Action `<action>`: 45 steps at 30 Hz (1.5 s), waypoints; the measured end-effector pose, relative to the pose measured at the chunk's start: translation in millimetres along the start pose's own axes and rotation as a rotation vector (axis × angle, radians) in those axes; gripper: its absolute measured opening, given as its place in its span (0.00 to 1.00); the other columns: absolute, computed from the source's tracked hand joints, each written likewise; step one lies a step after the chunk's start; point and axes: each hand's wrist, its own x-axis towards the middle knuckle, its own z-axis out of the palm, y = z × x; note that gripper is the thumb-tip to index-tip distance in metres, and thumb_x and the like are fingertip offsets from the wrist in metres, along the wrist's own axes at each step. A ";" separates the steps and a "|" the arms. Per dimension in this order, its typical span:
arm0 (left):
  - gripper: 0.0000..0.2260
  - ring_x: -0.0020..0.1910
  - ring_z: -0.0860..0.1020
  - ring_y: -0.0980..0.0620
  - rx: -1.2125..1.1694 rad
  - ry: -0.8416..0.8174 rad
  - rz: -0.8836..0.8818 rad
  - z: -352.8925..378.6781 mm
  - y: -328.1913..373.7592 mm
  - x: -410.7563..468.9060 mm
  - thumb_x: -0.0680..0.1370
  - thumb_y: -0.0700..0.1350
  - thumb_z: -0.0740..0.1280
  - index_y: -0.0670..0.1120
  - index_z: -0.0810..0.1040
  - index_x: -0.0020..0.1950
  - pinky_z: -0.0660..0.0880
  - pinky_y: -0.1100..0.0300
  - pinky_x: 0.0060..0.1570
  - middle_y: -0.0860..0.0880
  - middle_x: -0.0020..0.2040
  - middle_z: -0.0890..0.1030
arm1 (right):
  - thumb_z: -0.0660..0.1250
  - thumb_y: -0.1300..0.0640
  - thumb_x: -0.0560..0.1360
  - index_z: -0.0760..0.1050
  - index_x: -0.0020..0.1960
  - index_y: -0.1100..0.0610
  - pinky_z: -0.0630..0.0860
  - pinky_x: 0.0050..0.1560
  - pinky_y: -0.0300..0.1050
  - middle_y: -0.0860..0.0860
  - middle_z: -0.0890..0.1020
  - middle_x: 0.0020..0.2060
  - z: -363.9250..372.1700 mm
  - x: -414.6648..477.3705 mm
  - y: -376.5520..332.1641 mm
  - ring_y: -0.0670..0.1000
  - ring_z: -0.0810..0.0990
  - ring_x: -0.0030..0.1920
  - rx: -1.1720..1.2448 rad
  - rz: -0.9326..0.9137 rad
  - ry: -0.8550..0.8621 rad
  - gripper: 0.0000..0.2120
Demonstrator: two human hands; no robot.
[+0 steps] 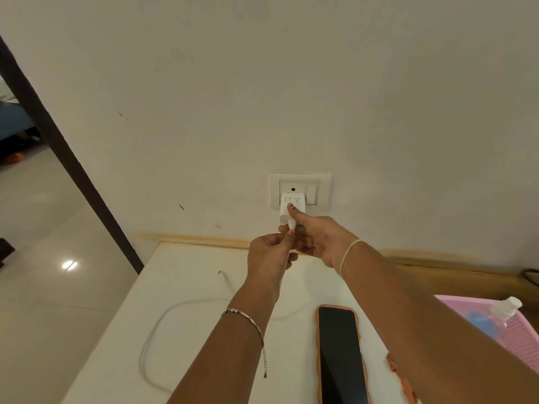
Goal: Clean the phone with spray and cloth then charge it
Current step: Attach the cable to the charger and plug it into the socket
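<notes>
A white charger adapter (pixel 287 204) sits in the wall socket plate (pixel 300 182) above the table. My right hand (pixel 318 239) holds the adapter, its index finger pressed on the adapter's face. My left hand (pixel 269 256) pinches the white cable plug (pixel 292 223) at the adapter's underside. The white cable (pixel 157 325) loops over the white table (pixel 186 287), and its free end (pixel 220 272) lies loose to the left. The phone (pixel 339 354), dark screen up in a peach case, lies on the table under my right forearm.
A pink plastic basket (pixel 522 336) stands at the right with a spray bottle top (pixel 506 309) and a blue cloth (pixel 478 323) in it. A dark door frame (pixel 73 161) and tiled floor lie to the left. The table's left edge runs near the cable loop.
</notes>
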 end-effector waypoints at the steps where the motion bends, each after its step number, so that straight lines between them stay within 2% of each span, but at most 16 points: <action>1: 0.07 0.37 0.81 0.52 0.012 -0.001 0.001 -0.7 -1.0 -1.6 0.77 0.49 0.69 0.50 0.79 0.40 0.78 0.60 0.43 0.51 0.39 0.83 | 0.71 0.44 0.71 0.78 0.53 0.57 0.79 0.40 0.42 0.52 0.86 0.40 -0.7 -1.1 3.7 0.49 0.85 0.36 0.006 -0.006 -0.001 0.19; 4: 0.07 0.37 0.81 0.52 0.020 -0.011 -0.016 -2.9 -4.1 -5.5 0.76 0.50 0.69 0.48 0.80 0.41 0.78 0.57 0.46 0.50 0.40 0.85 | 0.72 0.46 0.71 0.79 0.53 0.58 0.79 0.53 0.48 0.52 0.86 0.40 -0.5 -3.9 11.3 0.51 0.85 0.41 0.045 -0.038 0.021 0.17; 5: 0.07 0.36 0.81 0.52 0.018 -0.012 -0.023 -3.4 -4.7 -5.8 0.76 0.50 0.69 0.47 0.81 0.41 0.78 0.57 0.47 0.50 0.41 0.85 | 0.71 0.47 0.72 0.79 0.53 0.58 0.79 0.54 0.49 0.52 0.86 0.40 0.7 -4.5 11.7 0.51 0.85 0.41 0.053 -0.052 0.035 0.17; 9: 0.08 0.35 0.81 0.54 0.023 0.005 -0.028 -3.4 -6.4 -3.3 0.76 0.51 0.69 0.47 0.81 0.42 0.79 0.57 0.46 0.49 0.41 0.86 | 0.69 0.51 0.74 0.77 0.54 0.61 0.82 0.41 0.46 0.53 0.86 0.40 7.4 -4.6 9.9 0.50 0.84 0.36 0.093 -0.078 0.062 0.15; 12: 0.07 0.35 0.81 0.53 0.016 0.011 -0.015 -2.4 -5.8 -1.2 0.76 0.49 0.69 0.49 0.80 0.40 0.78 0.59 0.44 0.51 0.39 0.84 | 0.69 0.51 0.75 0.77 0.53 0.61 0.80 0.30 0.40 0.52 0.85 0.38 10.2 -4.6 8.5 0.47 0.83 0.32 0.130 -0.059 0.069 0.13; 14: 0.06 0.36 0.81 0.53 0.021 0.007 -0.013 -2.6 -5.6 -1.5 0.76 0.49 0.69 0.49 0.80 0.40 0.77 0.60 0.43 0.51 0.39 0.84 | 0.69 0.51 0.75 0.77 0.52 0.60 0.78 0.27 0.38 0.51 0.85 0.37 11.2 -4.9 8.1 0.46 0.83 0.30 0.132 -0.048 0.077 0.12; 16: 0.06 0.37 0.81 0.53 0.026 0.003 -0.019 -3.7 -6.5 -2.8 0.76 0.50 0.69 0.49 0.80 0.42 0.78 0.58 0.45 0.50 0.41 0.84 | 0.69 0.51 0.75 0.76 0.52 0.60 0.81 0.33 0.41 0.52 0.85 0.37 11.6 -4.5 8.1 0.48 0.83 0.32 0.120 -0.046 0.083 0.13; 19: 0.10 0.39 0.81 0.51 0.024 0.002 -0.050 -9.3 -8.2 -7.3 0.75 0.52 0.69 0.46 0.81 0.46 0.78 0.55 0.49 0.48 0.45 0.85 | 0.69 0.48 0.74 0.77 0.54 0.59 0.80 0.52 0.50 0.52 0.86 0.39 10.2 -4.7 9.7 0.50 0.84 0.39 0.069 -0.044 0.089 0.16; 24: 0.11 0.40 0.81 0.52 -0.039 -0.011 -0.095 -31.3 -10.7 -19.3 0.75 0.48 0.70 0.42 0.81 0.52 0.76 0.57 0.50 0.49 0.43 0.85 | 0.68 0.42 0.73 0.78 0.53 0.57 0.75 0.55 0.47 0.49 0.86 0.43 7.0 -19.3 10.1 0.47 0.84 0.43 0.001 -0.002 0.052 0.19; 29: 0.06 0.39 0.80 0.53 -0.027 0.091 -0.088 -71.4 -20.2 -41.4 0.76 0.44 0.69 0.44 0.80 0.52 0.74 0.61 0.43 0.49 0.44 0.84 | 0.58 0.39 0.77 0.78 0.53 0.60 0.74 0.53 0.48 0.52 0.85 0.46 14.9 -44.7 34.7 0.49 0.83 0.44 0.049 0.086 0.097 0.24; 31: 0.06 0.40 0.80 0.53 0.019 0.141 -0.082 -90.3 -36.0 -56.0 0.77 0.43 0.68 0.45 0.81 0.51 0.75 0.62 0.44 0.50 0.44 0.84 | 0.57 0.44 0.79 0.77 0.52 0.60 0.74 0.52 0.49 0.53 0.84 0.44 18.7 -55.0 56.0 0.50 0.82 0.41 0.084 0.125 0.148 0.21; 34: 0.04 0.44 0.81 0.50 0.145 0.220 -0.098 -114.7 -70.3 -78.0 0.75 0.43 0.69 0.47 0.82 0.49 0.77 0.54 0.53 0.49 0.46 0.85 | 0.59 0.54 0.80 0.76 0.48 0.61 0.77 0.42 0.46 0.54 0.84 0.43 27.3 -67.3 97.1 0.51 0.81 0.40 0.085 0.159 0.208 0.12; 36: 0.06 0.47 0.80 0.50 0.234 0.248 -0.116 -124.2 -92.8 -87.4 0.75 0.42 0.70 0.47 0.82 0.51 0.76 0.54 0.56 0.48 0.48 0.84 | 0.61 0.59 0.79 0.77 0.50 0.61 0.78 0.38 0.43 0.54 0.83 0.44 34.9 -72.0 124.5 0.50 0.80 0.40 0.050 0.154 0.234 0.08; 40: 0.09 0.46 0.79 0.56 0.448 0.261 -0.035 -133.1 -129.1 -94.4 0.75 0.43 0.70 0.48 0.81 0.55 0.71 0.64 0.49 0.51 0.52 0.83 | 0.63 0.61 0.76 0.77 0.48 0.56 0.80 0.45 0.47 0.54 0.82 0.45 48.8 -71.0 169.5 0.52 0.80 0.42 -0.123 0.086 0.250 0.05; 42: 0.12 0.49 0.77 0.55 0.550 0.205 0.034 -132.7 -142.1 -92.6 0.75 0.44 0.71 0.48 0.80 0.58 0.71 0.65 0.50 0.52 0.54 0.81 | 0.64 0.60 0.76 0.78 0.54 0.56 0.80 0.51 0.48 0.54 0.82 0.48 53.7 -68.5 183.1 0.53 0.81 0.47 -0.246 0.046 0.241 0.09; 45: 0.15 0.54 0.76 0.53 0.739 0.148 0.120 -128.7 -154.7 -83.8 0.74 0.46 0.72 0.48 0.79 0.61 0.70 0.65 0.53 0.51 0.55 0.79 | 0.64 0.59 0.77 0.77 0.60 0.55 0.75 0.55 0.42 0.50 0.81 0.54 55.6 -64.3 192.2 0.51 0.79 0.51 -0.372 -0.007 0.209 0.13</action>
